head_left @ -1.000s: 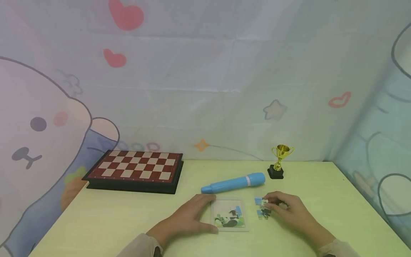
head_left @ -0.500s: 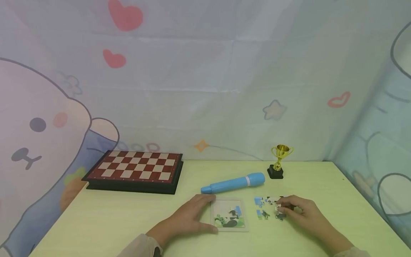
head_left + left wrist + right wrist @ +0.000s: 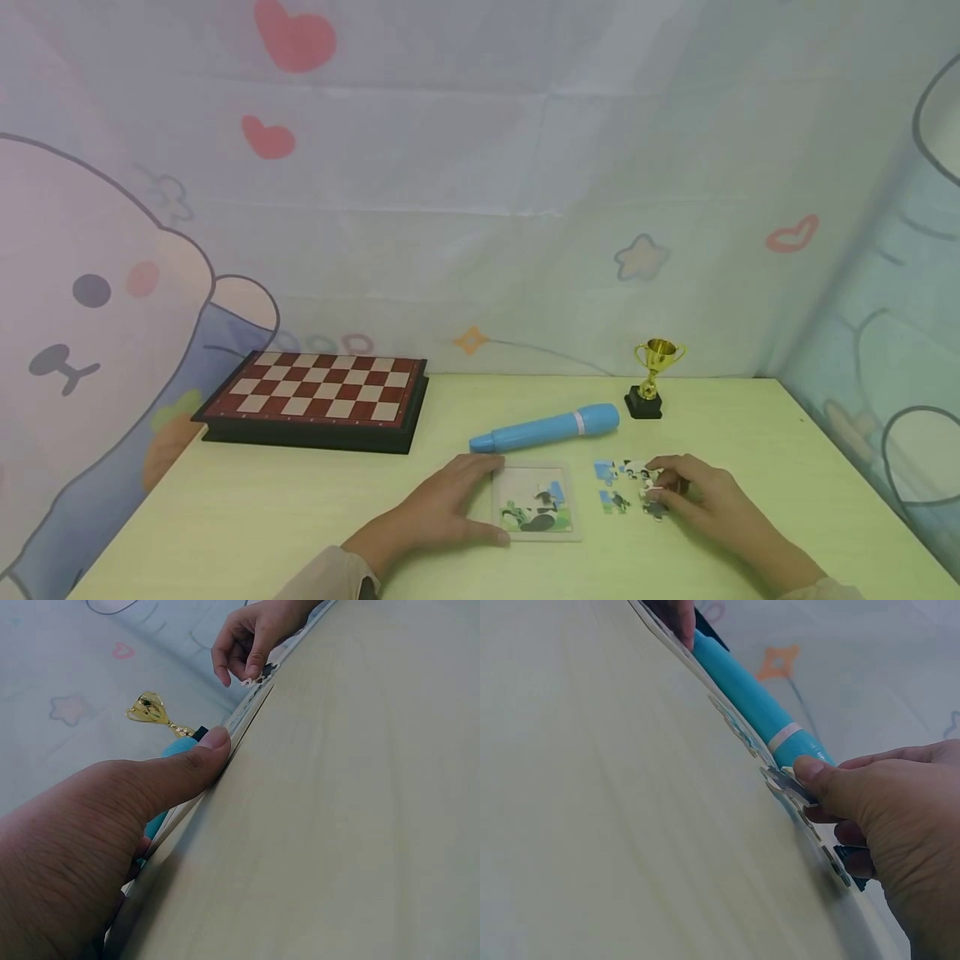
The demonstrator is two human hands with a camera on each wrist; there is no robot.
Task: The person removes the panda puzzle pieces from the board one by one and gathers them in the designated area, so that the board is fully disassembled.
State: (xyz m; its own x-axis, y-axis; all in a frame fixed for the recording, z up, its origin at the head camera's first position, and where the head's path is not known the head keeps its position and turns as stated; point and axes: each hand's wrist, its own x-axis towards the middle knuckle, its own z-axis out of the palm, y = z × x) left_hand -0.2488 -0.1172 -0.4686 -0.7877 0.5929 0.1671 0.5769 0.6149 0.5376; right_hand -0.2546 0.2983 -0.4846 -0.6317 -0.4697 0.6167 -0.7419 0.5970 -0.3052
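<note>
A puzzle frame (image 3: 576, 500) with some panda picture pieces fitted in its lower and right parts lies on the table. My left hand (image 3: 435, 508) holds it at the left side, thumb at the near corner and forefinger at the far one. To the right of the frame lie several loose jigsaw pieces, among them a blue one (image 3: 604, 472) and a green-and-blue one (image 3: 613, 502). My right hand (image 3: 701, 496) pinches a black-and-white jigsaw piece (image 3: 789, 784) between thumb and fingers. That piece is tilted in the right wrist view, and the fingers partly hide it.
Behind the frame lies a blue toy microphone-shaped stick (image 3: 543, 431) with a white band. A small gold trophy (image 3: 654, 375) on a black base stands at back right. At back left is a chessboard box (image 3: 315, 392). A printed cloth (image 3: 480, 208) hangs behind the table.
My right hand has moved right from the left-hand loose pieces to the right-hand ones, uncovering more of them. During the last half second it has barely moved. My left hand stays at the frame.
</note>
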